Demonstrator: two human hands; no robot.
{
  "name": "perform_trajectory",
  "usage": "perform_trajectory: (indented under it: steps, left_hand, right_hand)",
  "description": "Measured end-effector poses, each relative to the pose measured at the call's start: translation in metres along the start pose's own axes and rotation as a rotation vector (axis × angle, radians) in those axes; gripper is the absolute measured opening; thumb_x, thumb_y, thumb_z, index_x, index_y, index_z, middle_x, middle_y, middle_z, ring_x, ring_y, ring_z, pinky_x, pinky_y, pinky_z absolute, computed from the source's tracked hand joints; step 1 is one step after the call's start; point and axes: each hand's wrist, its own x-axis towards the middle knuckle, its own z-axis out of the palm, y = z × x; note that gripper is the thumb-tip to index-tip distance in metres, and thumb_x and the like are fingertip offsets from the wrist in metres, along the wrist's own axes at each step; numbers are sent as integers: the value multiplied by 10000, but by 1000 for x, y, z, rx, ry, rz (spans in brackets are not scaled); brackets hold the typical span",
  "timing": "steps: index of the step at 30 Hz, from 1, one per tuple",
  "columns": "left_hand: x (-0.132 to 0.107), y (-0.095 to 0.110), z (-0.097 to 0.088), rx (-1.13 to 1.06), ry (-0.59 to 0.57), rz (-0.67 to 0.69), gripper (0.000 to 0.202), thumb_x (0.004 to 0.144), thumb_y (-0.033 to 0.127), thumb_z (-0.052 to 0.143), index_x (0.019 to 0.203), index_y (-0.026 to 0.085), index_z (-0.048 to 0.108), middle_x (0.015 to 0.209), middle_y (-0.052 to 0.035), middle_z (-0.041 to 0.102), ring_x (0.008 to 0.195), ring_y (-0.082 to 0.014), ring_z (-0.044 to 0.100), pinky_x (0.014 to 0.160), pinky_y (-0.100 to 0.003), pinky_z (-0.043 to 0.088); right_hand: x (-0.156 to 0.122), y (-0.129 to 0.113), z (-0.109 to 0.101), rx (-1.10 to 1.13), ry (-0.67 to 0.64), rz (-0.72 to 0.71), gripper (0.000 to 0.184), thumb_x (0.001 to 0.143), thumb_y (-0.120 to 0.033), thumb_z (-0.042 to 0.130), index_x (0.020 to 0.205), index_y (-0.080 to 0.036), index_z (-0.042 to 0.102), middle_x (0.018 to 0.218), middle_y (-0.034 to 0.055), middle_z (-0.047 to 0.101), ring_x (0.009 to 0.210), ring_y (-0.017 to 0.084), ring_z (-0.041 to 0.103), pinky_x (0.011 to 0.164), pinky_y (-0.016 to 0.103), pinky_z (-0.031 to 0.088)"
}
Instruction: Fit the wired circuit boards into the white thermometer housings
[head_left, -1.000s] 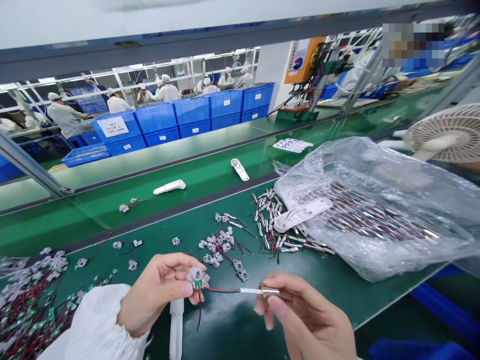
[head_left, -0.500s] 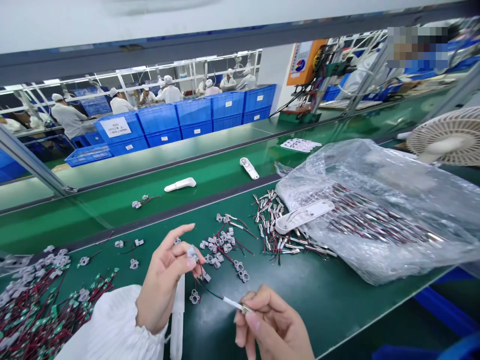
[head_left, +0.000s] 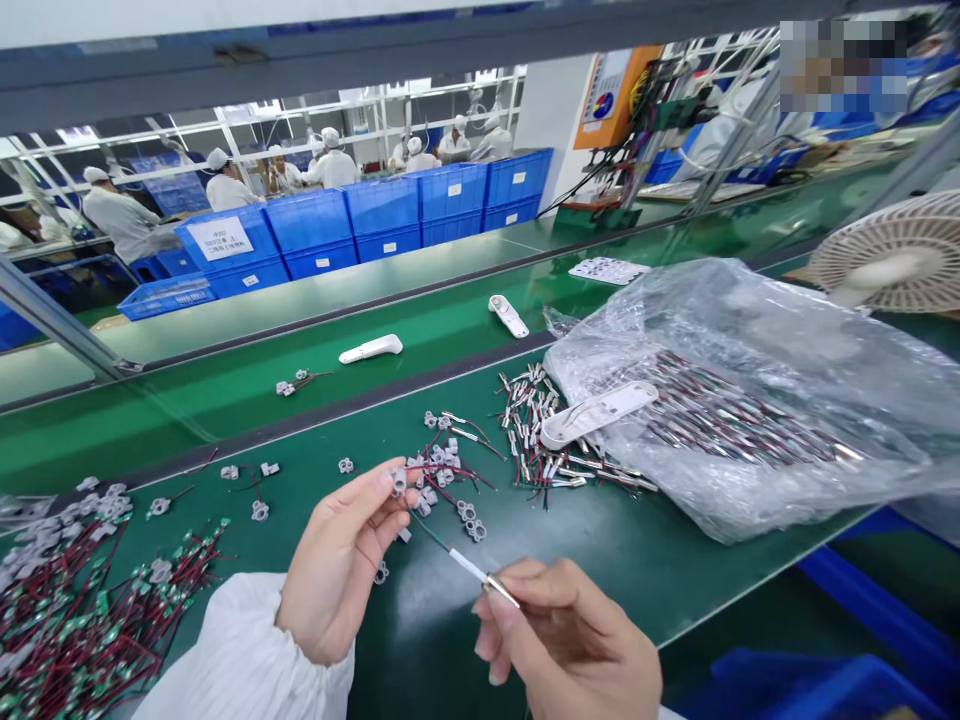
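A grey moulded clip (head_left: 399,482) is held clenched in the left hand (head_left: 337,565); a wired metal cylinder (head_left: 501,591) is grasped between the right hand's (head_left: 562,640) fingertips, above the green tabletop (head_left: 660,570).

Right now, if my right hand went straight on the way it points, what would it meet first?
Probably your left hand, which holds a grey plastic part. The wire from the metal cylinder in your right hand runs that way, though depth is hard to judge.
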Motion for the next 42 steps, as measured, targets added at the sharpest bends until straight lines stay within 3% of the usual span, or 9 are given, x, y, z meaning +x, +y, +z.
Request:
perform_trajectory:
  steps: [4, 17, 22, 28, 32, 36, 39, 42]
  left_hand:
    - [1, -3, 1, -14, -2, -22, 137, 743, 127, 569, 771, 120, 703, 751, -58, 690, 622, -81, 606, 583, -137, 513]
    - [-2, -11, 0, -117, 16, -95, 208, 797, 93, 485, 848, 116, 685, 848, -74, 694, 638, -90, 621, 587, -156, 518]
    - [-1, -13, 1, -139, 20, -117, 250, 817, 88, 436, 779, 98, 683, 814, -79, 680, 691, -106, 628, 601, -163, 518]
    - [-4, -16, 0, -74, -6, -112, 166, 789, 82, 498, 832, 104, 656, 799, -62, 678, 763, -114, 631, 657, -172, 508]
    - [-8, -20, 1, -48, -42, -117, 204, 737, 83, 559, 933, 120, 606, 875, -58, 677, 776, -116, 628, 639, -172, 495]
    - [-14, -29, 2, -13, -135, -61, 220, 678, 115, 627, 892, 146, 591, 822, -32, 680, 716, -98, 615, 640, -184, 484]
    - [-16, -37, 0, 36, -136, 28, 147, 672, 144, 644, 814, 177, 624, 751, 6, 686, 681, -80, 612, 628, -157, 477]
    - [-17, -42, -5, 159, -117, 226, 218, 626, 68, 664, 754, 244, 669, 803, 47, 709, 778, -77, 629, 692, -129, 477]
  right_hand:
    - [0, -1, -1, -34, 6, -84, 79, 642, -160, 666, 657, -223, 621, 546, -31, 570, 336, 79, 512, 249, 158, 362]
    - [7, -2, -4, -147, -36, -52, 98, 666, -130, 619, 603, -182, 565, 502, -33, 553, 321, 63, 487, 256, 142, 382]
    - [11, -1, -6, -221, -27, -81, 101, 662, -140, 626, 598, -172, 555, 484, -34, 536, 317, 65, 477, 261, 155, 378]
    - [12, 2, -8, -358, -50, -211, 113, 616, -113, 635, 582, -191, 561, 489, -43, 529, 347, 60, 439, 276, 162, 340]
    - [12, 5, -10, -367, -149, -300, 126, 618, -92, 641, 639, -203, 586, 494, -45, 551, 407, 85, 508, 336, 169, 404]
    - [15, 8, -6, -164, -177, -77, 76, 664, -132, 659, 696, -186, 616, 554, -25, 617, 404, 87, 567, 361, 160, 473]
    - [21, 11, -2, 193, -255, 263, 116, 640, -211, 715, 661, -163, 612, 537, -2, 659, 389, 78, 578, 334, 116, 450]
    - [26, 14, 2, 411, -282, 557, 201, 585, -255, 760, 550, -144, 596, 444, -27, 621, 315, 9, 500, 298, 41, 372]
